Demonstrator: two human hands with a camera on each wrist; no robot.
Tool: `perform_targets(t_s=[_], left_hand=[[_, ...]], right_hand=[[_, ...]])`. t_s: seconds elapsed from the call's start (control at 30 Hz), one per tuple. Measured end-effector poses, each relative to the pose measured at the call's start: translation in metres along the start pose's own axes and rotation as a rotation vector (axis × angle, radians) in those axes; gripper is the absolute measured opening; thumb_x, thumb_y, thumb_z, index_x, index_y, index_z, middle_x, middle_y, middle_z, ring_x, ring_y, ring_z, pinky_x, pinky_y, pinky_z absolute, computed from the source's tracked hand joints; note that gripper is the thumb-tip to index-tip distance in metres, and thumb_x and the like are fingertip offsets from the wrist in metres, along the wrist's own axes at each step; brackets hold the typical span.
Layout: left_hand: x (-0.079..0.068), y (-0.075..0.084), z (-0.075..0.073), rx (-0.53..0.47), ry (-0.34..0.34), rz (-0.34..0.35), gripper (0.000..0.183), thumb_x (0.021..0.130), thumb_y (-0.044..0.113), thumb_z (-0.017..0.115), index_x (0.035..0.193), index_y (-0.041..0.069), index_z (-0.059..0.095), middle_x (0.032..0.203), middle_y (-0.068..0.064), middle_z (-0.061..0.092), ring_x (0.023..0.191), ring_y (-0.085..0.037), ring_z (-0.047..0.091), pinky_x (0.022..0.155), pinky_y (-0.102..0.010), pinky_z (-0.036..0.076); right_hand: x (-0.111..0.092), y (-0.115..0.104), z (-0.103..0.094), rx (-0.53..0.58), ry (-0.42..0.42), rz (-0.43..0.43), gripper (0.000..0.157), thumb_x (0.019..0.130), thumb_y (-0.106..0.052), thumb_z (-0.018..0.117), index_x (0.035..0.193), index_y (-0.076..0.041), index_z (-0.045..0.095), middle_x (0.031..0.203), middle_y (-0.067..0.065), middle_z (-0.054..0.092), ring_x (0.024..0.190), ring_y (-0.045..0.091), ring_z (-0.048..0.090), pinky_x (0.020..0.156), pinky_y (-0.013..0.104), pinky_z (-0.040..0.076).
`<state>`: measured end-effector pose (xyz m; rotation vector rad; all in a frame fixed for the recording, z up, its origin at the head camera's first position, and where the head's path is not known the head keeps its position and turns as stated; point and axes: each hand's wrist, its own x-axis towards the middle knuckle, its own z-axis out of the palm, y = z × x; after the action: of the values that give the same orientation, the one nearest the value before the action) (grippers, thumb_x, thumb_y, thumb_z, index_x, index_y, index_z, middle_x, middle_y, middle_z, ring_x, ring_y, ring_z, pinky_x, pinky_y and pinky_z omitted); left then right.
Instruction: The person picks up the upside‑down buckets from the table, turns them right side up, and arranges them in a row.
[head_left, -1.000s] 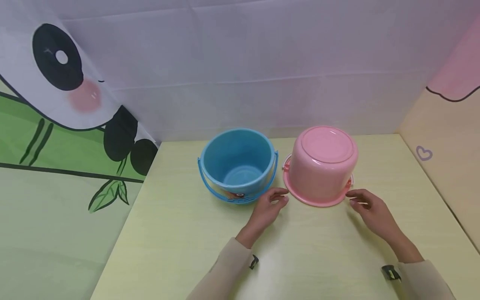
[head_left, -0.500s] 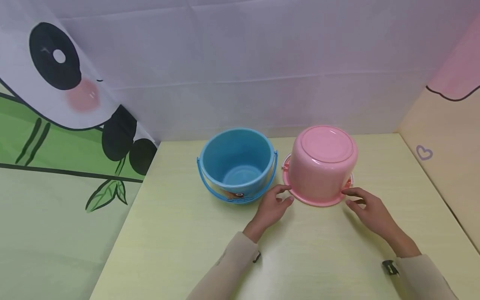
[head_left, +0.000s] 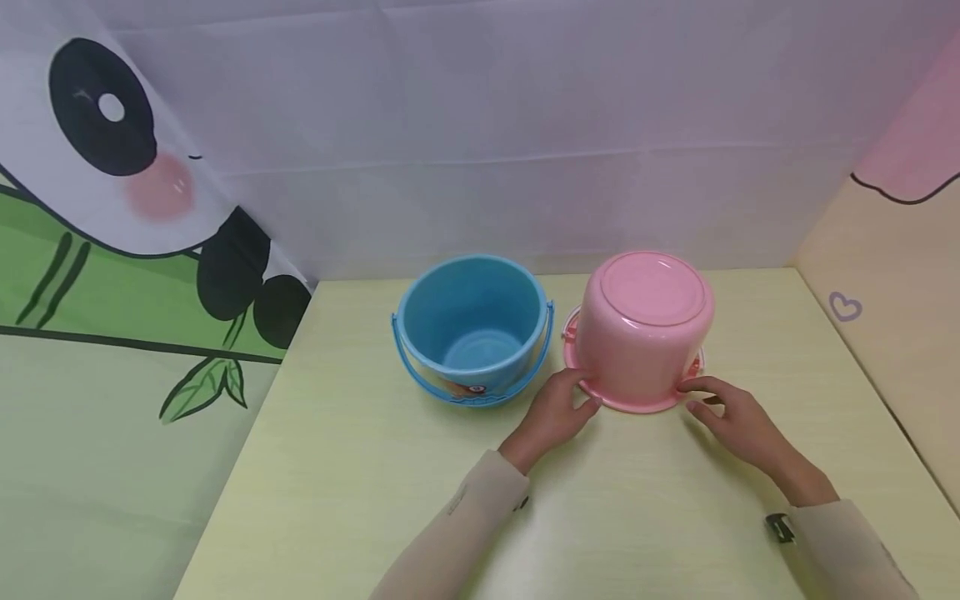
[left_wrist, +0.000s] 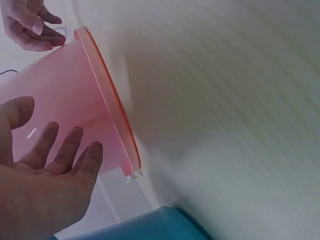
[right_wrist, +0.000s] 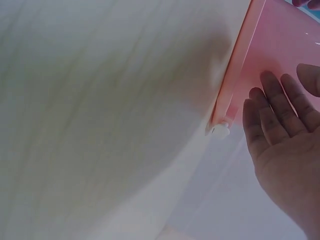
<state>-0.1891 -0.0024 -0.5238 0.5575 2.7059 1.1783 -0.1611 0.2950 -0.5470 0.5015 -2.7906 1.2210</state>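
Note:
A pink bucket (head_left: 645,342) stands upside down on the table, its base up and its rim on the tabletop. My left hand (head_left: 551,412) is at the bucket's near left side, its fingers loosely bent by the rim. At the near right side is my right hand (head_left: 738,421), fingertips close to the rim. Both wrist views show spread, relaxed fingers beside the pink wall; neither hand is curled round it. Whether the fingertips touch, I cannot tell. Left of it, a blue bucket (head_left: 480,342) stands upright, its handle hanging down at the front.
The pale wooden table (head_left: 360,500) meets a light cloth backdrop (head_left: 525,125) behind the buckets. A printed panel (head_left: 97,400) borders the left side, and a peach panel (head_left: 892,275) the right. The blue bucket is near my left hand.
My left hand has moved right and slightly inward to the pink bucket's rim. My right hand has shifted slightly left toward it. The buckets have stayed in place.

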Motion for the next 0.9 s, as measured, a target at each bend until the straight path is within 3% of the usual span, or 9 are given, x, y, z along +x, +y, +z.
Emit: perform_targets(t_s=[0.27,0.37,0.47,0.6,0.67,0.77,0.83,0.9], left_hand=[[0.007,-0.001,0.004,-0.010,-0.050,-0.060,0.038,0.102,0.012,0.069,0.138,0.003,0.065,0.136,-0.010,0.067,0.126,-0.026,0.062,0.111,-0.034,0.049],[0.008,-0.002,0.006,0.028,-0.065,-0.052,0.038,0.102,0.012,0.070,0.138,0.003,0.064,0.137,-0.010,0.067,0.127,-0.024,0.063,0.112,-0.033,0.049],[0.010,-0.006,0.009,0.112,-0.089,-0.017,0.037,0.101,0.013,0.071,0.137,0.004,0.065,0.136,-0.009,0.068,0.128,-0.022,0.063,0.112,-0.031,0.048],[0.013,-0.010,0.014,0.233,-0.120,0.032,0.035,0.101,0.015,0.072,0.134,0.006,0.067,0.131,-0.006,0.070,0.124,-0.021,0.065,0.109,-0.030,0.049],[0.014,-0.011,0.015,0.274,-0.127,0.036,0.034,0.101,0.016,0.073,0.133,0.008,0.068,0.129,-0.004,0.070,0.121,-0.020,0.065,0.107,-0.030,0.050],[0.014,-0.012,0.016,0.317,-0.123,0.041,0.033,0.099,0.016,0.074,0.131,0.010,0.069,0.125,-0.003,0.071,0.117,-0.020,0.066,0.104,-0.031,0.052],[0.014,-0.013,0.016,0.340,-0.119,0.045,0.032,0.099,0.016,0.074,0.130,0.010,0.069,0.125,-0.002,0.072,0.116,-0.019,0.066,0.102,-0.031,0.053],[0.014,-0.014,0.016,0.352,-0.117,0.052,0.032,0.098,0.016,0.075,0.129,0.011,0.070,0.124,-0.002,0.072,0.114,-0.020,0.067,0.101,-0.032,0.053]], right_hand=[[0.003,0.009,0.003,-0.005,-0.068,-0.012,0.032,0.097,-0.006,0.075,0.128,-0.004,0.071,0.129,0.015,0.073,0.120,0.043,0.064,0.094,0.050,0.058],[0.002,0.011,0.005,-0.015,-0.105,-0.017,0.033,0.097,-0.010,0.077,0.130,-0.006,0.070,0.130,0.012,0.073,0.125,0.043,0.062,0.101,0.033,0.053],[0.001,0.013,0.005,0.003,-0.141,-0.055,0.039,0.096,-0.011,0.079,0.132,-0.005,0.068,0.132,0.012,0.071,0.128,0.045,0.059,0.104,0.014,0.041],[0.002,0.013,0.007,0.015,-0.151,-0.095,0.044,0.093,-0.009,0.081,0.134,-0.003,0.066,0.133,0.013,0.070,0.129,0.044,0.059,0.104,0.006,0.031],[0.002,0.013,0.009,-0.007,-0.125,-0.119,0.043,0.091,-0.006,0.082,0.132,-0.003,0.068,0.130,0.013,0.072,0.126,0.043,0.061,0.105,0.011,0.036],[0.004,0.011,0.014,-0.050,-0.072,-0.165,0.041,0.086,-0.001,0.084,0.125,-0.001,0.070,0.123,0.012,0.074,0.119,0.041,0.066,0.104,0.030,0.050],[0.006,0.010,0.017,-0.072,-0.048,-0.183,0.039,0.083,0.001,0.086,0.120,-0.001,0.072,0.118,0.012,0.075,0.113,0.041,0.068,0.099,0.047,0.053],[0.008,0.008,0.018,-0.077,-0.049,-0.172,0.037,0.082,0.002,0.086,0.116,-0.001,0.072,0.114,0.010,0.076,0.110,0.040,0.069,0.097,0.056,0.052]])
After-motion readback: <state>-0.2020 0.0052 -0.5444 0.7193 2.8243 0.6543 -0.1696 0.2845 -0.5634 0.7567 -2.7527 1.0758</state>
